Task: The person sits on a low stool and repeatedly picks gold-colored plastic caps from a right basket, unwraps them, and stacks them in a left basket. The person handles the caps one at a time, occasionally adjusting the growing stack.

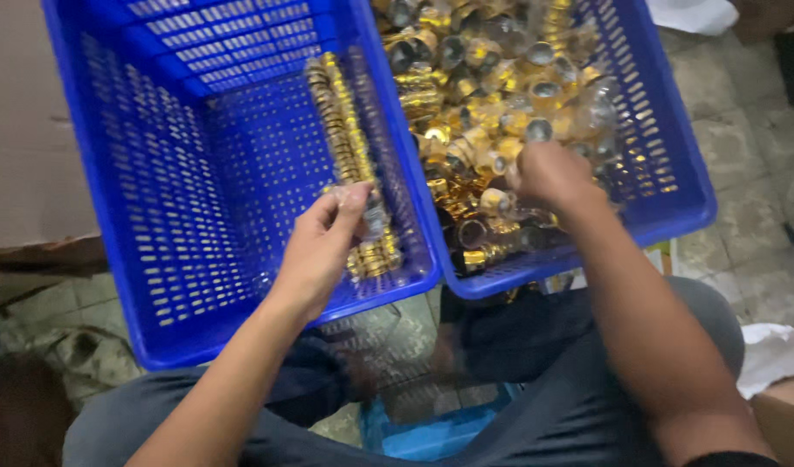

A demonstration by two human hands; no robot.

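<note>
Long clear sleeve of stacked gold caps [349, 156], lying slantwise inside the left blue crate [155, 259] against its right wall, lower end pinched in the left hand [323, 242]. Open-ended by the look of it, so liable to spill caps into the crate if tipped or gripped too loosely. Right hand [548, 173] curled down into the heap of loose gold and clear caps [492, 78] in the right blue crate [674, 199], seemingly closed on a few, though exact contents hidden. Small, slick pieces: easily dropped between the crates onto the tiled floor [752, 259] or the lap below.
</note>
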